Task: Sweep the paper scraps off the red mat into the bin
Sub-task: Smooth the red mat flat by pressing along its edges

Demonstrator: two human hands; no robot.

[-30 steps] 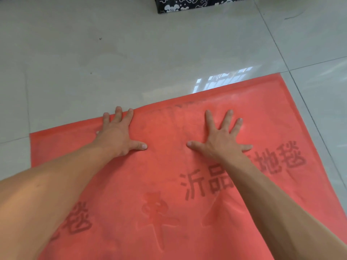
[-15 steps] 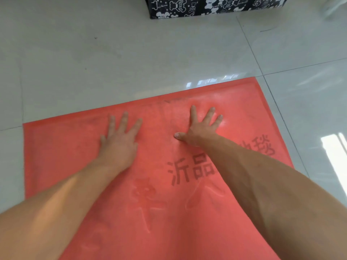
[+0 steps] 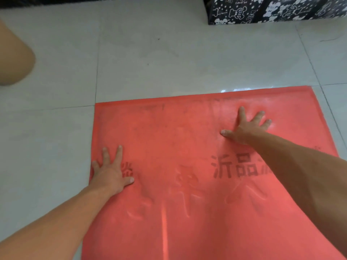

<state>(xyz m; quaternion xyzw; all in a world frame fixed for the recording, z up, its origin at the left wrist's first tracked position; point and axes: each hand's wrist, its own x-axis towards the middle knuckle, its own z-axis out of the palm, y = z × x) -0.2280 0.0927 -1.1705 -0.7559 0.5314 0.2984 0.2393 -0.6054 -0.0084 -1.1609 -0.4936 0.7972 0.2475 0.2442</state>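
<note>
A red mat (image 3: 178, 132) with dark printed characters lies flat on a pale tiled floor. My left hand (image 3: 110, 173) presses flat on the mat near its left edge, fingers spread. Farther off and to the right, my right hand (image 3: 246, 128) lies palm down with fingers apart, close to the mat's far right corner. Neither hand holds anything. I see no paper scraps on the mat and no bin in this view.
A black box with white cartoon prints (image 3: 272, 10) stands on the floor at the far right. A tan rounded shape (image 3: 13, 61), possibly a knee, juts in at the left edge. Grey floor tiles (image 3: 169, 53) surround the mat.
My hands have slid apart: the left one moved back and toward the mat's left edge, the right one moved toward the far right corner. The view has shifted left.
</note>
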